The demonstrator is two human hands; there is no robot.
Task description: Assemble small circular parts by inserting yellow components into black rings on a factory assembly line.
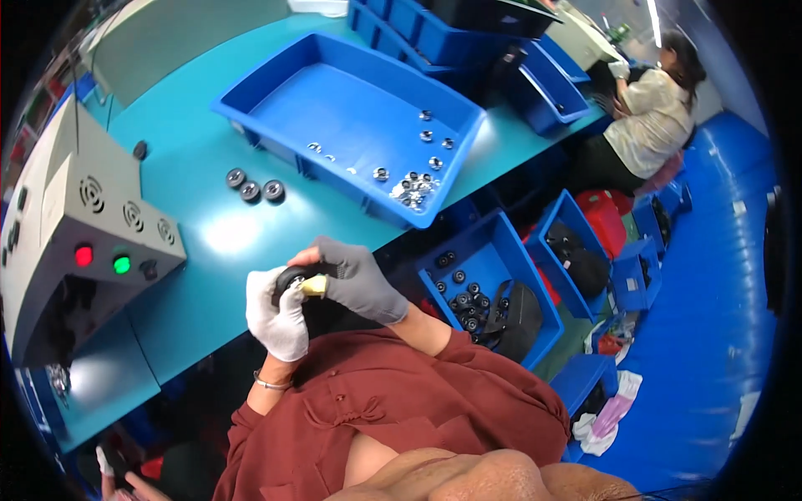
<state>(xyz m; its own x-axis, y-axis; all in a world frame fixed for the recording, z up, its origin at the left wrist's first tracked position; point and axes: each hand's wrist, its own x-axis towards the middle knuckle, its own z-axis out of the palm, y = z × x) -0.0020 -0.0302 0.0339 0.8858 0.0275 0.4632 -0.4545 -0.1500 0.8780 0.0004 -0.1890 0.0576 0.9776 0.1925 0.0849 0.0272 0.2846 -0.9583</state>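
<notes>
My left hand (276, 316), in a white glove, grips a small black wheel (290, 275) from its left side. My right hand (361, 281) wears a grey glove with bare fingertips; its fingers close on the same wheel from above and the right. A yellow piece (314, 285) shows between the hands at the wheel's face; whether it is a finger cover or a loose bit I cannot tell. The hands are just above the front edge of the teal table (205, 288). Beyond them, three black wheels (251, 191) with metallic centres lie on the table.
A large blue tray (334, 171) holds shiny metal parts (415, 190). On the left stands a grey machine (100, 209) with red and green lights. A blue bin (535, 305) with several black wheels (472, 305) is at my right. Another person (652, 117) sits farther right.
</notes>
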